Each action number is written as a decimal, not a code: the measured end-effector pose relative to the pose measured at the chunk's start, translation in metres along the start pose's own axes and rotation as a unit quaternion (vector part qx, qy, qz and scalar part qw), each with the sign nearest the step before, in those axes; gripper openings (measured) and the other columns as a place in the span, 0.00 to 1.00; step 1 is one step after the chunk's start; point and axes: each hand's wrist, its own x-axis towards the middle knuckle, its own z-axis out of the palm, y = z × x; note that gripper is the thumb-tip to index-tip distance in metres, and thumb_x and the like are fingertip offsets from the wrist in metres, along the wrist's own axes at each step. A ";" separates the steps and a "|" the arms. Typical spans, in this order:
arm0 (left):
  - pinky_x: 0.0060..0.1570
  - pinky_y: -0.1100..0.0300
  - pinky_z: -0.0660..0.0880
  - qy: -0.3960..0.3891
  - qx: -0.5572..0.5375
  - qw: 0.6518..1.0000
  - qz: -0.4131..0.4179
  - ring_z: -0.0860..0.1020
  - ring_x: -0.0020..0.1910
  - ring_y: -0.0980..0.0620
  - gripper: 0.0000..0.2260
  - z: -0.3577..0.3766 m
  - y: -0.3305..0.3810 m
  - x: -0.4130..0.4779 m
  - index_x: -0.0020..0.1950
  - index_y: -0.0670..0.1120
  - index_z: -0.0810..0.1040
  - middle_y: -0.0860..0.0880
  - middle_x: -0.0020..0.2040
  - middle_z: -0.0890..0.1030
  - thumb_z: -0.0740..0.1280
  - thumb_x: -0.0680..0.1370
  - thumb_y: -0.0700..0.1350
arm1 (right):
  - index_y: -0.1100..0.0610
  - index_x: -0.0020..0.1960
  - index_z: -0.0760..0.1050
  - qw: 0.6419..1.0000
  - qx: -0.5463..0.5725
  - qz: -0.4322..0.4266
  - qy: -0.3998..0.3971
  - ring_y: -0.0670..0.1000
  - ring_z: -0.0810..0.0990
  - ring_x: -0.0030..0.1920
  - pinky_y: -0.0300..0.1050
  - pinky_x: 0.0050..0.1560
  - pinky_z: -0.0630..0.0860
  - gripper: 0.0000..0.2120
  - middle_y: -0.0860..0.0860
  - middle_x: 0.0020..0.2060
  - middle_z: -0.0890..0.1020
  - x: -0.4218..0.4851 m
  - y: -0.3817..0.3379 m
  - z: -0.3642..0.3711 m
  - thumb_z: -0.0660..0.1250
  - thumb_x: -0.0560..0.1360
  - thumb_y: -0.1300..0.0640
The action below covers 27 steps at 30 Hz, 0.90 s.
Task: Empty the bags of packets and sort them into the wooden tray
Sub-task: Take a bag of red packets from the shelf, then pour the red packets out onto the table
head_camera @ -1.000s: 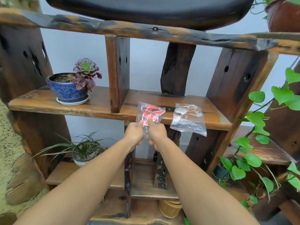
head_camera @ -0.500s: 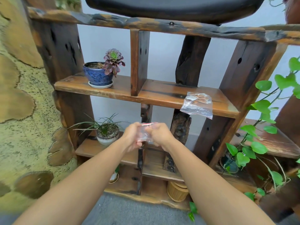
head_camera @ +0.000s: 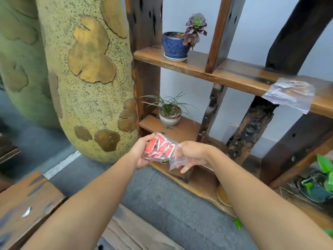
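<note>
A clear plastic bag of red packets [head_camera: 159, 147] hangs in the air in front of the lower shelves. My left hand [head_camera: 139, 153] grips its left end, and my right hand [head_camera: 191, 154] pinches its right, empty end. A second clear bag with brownish packets [head_camera: 290, 92] lies on the middle shelf at the right, its edge drooping over the front. No wooden tray is in view.
A rustic wooden shelf unit [head_camera: 198, 69] holds a blue pot with a succulent [head_camera: 175, 45] and a small grass plant [head_camera: 169, 114]. A large yellow-green pillar [head_camera: 81, 78] stands left. A wooden bench top [head_camera: 27, 201] is at lower left; leafy vines [head_camera: 324, 165] at right.
Both hands lifted the bag of red packets off the middle shelf and brought it down and toward me. My view has swung left, so the shelf now sits to the right.
</note>
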 end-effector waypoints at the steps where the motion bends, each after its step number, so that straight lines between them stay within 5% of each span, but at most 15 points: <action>1: 0.52 0.44 0.80 0.002 -0.005 1.000 0.009 0.83 0.42 0.43 0.15 -0.010 -0.004 -0.008 0.52 0.38 0.80 0.40 0.45 0.84 0.68 0.78 0.51 | 0.61 0.59 0.71 1.000 0.009 0.011 -0.003 0.62 0.83 0.52 0.53 0.43 0.81 0.11 0.65 0.59 0.78 0.006 0.001 0.009 0.56 0.79 0.65; 3: 0.44 0.46 0.83 0.021 -0.003 0.999 0.025 0.84 0.42 0.43 0.14 -0.030 -0.011 -0.021 0.56 0.38 0.80 0.40 0.48 0.84 0.68 0.78 0.49 | 0.61 0.66 0.69 1.000 0.011 0.010 -0.017 0.60 0.84 0.47 0.51 0.41 0.82 0.16 0.65 0.59 0.80 0.015 0.000 0.030 0.55 0.80 0.65; 8: 0.41 0.52 0.82 0.179 0.061 0.980 0.065 0.84 0.41 0.46 0.19 -0.087 -0.037 -0.050 0.62 0.38 0.79 0.43 0.48 0.85 0.69 0.78 0.51 | 0.64 0.62 0.75 0.999 0.017 -0.024 0.030 0.54 0.84 0.36 0.45 0.34 0.81 0.15 0.61 0.49 0.83 0.047 -0.010 0.088 0.56 0.79 0.65; 12: 0.28 0.56 0.79 0.283 0.048 0.952 0.109 0.83 0.40 0.45 0.22 -0.125 -0.074 -0.082 0.59 0.38 0.77 0.40 0.51 0.83 0.64 0.80 0.57 | 0.61 0.56 0.78 0.997 0.069 -0.031 -0.011 0.58 0.85 0.46 0.54 0.40 0.83 0.13 0.60 0.53 0.84 0.066 -0.018 0.149 0.59 0.76 0.61; 15: 0.27 0.55 0.79 0.375 0.050 0.914 0.145 0.83 0.44 0.43 0.23 -0.156 -0.109 -0.115 0.59 0.41 0.75 0.40 0.53 0.82 0.62 0.79 0.60 | 0.57 0.56 0.77 0.994 0.094 -0.018 -0.045 0.56 0.83 0.48 0.50 0.38 0.81 0.15 0.56 0.51 0.84 0.074 -0.016 0.203 0.59 0.77 0.50; 19: 0.25 0.58 0.75 0.472 0.033 0.867 0.158 0.83 0.45 0.41 0.23 -0.184 -0.161 -0.174 0.58 0.45 0.73 0.42 0.51 0.81 0.57 0.79 0.63 | 0.56 0.43 0.75 0.999 0.025 -0.044 0.011 0.50 0.71 0.26 0.35 0.25 0.63 0.19 0.53 0.32 0.76 0.074 0.004 0.283 0.60 0.78 0.40; 23: 0.38 0.50 0.74 0.565 0.018 0.810 0.153 0.81 0.48 0.36 0.30 -0.202 -0.229 -0.234 0.51 0.44 0.73 0.38 0.48 0.81 0.53 0.72 0.70 | 0.55 0.36 0.72 0.997 -0.032 -0.068 -0.021 0.47 0.64 0.17 0.30 0.20 0.57 0.19 0.51 0.25 0.70 0.054 0.042 0.356 0.61 0.79 0.43; 27: 0.45 0.49 0.77 0.638 -0.014 0.760 0.124 0.81 0.48 0.39 0.23 -0.193 -0.305 -0.301 0.52 0.44 0.75 0.41 0.49 0.81 0.55 0.79 0.62 | 0.56 0.37 0.73 0.986 -0.110 -0.077 -0.101 0.48 0.65 0.19 0.32 0.20 0.57 0.19 0.54 0.26 0.71 0.021 0.093 0.422 0.59 0.80 0.44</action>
